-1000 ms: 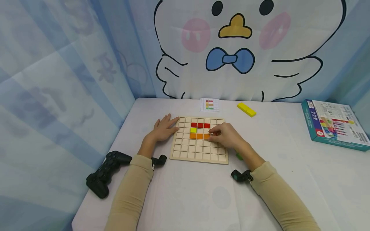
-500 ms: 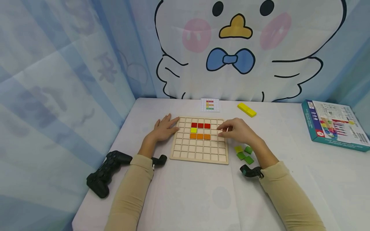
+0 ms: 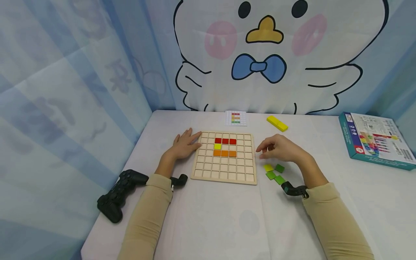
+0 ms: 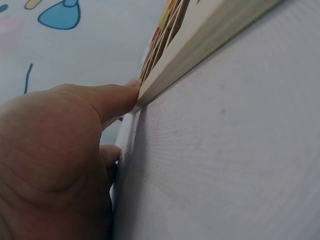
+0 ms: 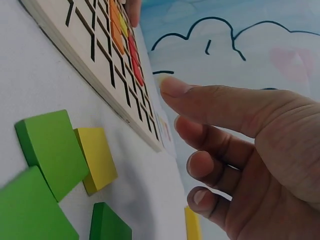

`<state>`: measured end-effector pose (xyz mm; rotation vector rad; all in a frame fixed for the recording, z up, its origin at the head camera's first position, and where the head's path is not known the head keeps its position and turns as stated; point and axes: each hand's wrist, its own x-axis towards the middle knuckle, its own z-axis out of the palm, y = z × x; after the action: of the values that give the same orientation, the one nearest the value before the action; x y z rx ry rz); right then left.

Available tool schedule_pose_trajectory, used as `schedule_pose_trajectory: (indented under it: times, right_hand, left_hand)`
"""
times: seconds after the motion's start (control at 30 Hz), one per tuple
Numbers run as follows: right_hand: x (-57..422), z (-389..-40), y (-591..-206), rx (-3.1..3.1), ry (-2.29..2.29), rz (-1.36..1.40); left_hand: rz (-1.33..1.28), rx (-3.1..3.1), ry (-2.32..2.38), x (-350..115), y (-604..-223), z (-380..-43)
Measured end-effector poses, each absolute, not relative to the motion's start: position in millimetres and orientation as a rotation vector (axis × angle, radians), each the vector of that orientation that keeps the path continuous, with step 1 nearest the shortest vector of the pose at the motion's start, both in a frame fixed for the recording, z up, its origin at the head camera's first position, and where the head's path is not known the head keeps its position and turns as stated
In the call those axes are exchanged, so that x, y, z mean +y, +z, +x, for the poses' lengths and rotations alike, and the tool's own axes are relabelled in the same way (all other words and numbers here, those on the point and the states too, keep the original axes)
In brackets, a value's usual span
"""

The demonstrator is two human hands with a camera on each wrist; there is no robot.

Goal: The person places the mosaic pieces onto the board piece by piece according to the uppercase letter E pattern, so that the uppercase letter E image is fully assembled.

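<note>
A wooden grid board (image 3: 224,173) lies mid-table, its cells holding three red tiles (image 3: 225,141), one yellow tile (image 3: 217,146) and three orange tiles (image 3: 224,153). My left hand (image 3: 185,144) rests flat on the table, with the thumb and a fingertip touching the board's left edge; the left wrist view shows the thumb (image 4: 117,97) on that edge. Just off the board's right side hovers my right hand (image 3: 281,147), fingers loosely bent, with no tile visible in it. Below it lie green tiles (image 5: 52,152) and a loose yellow tile (image 5: 97,159).
Behind the board lies a pattern card (image 3: 235,118) printed with coloured squares. A yellow block stack (image 3: 277,123) sits at the back. On the far right is a teal game box (image 3: 380,141). A black game controller (image 3: 120,195) lies beside the left forearm.
My right hand has drawn back from the board's middle to the right, off the board, uncovering the loose green and yellow tiles. The left hand stays put, and the board's visible tiles look unchanged.
</note>
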<state>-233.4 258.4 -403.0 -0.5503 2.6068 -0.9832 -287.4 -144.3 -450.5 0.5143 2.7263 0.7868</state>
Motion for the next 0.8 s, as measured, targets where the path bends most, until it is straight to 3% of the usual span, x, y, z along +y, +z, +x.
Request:
schedule_pose_trajectory:
  times: [0.8]
  right_hand:
    - [272.1,-232.7,-408.9,2.375,-0.859,-0.577]
  left_hand:
    - [0.506,2.724,0.768,-143.6,-447.8,-286.4]
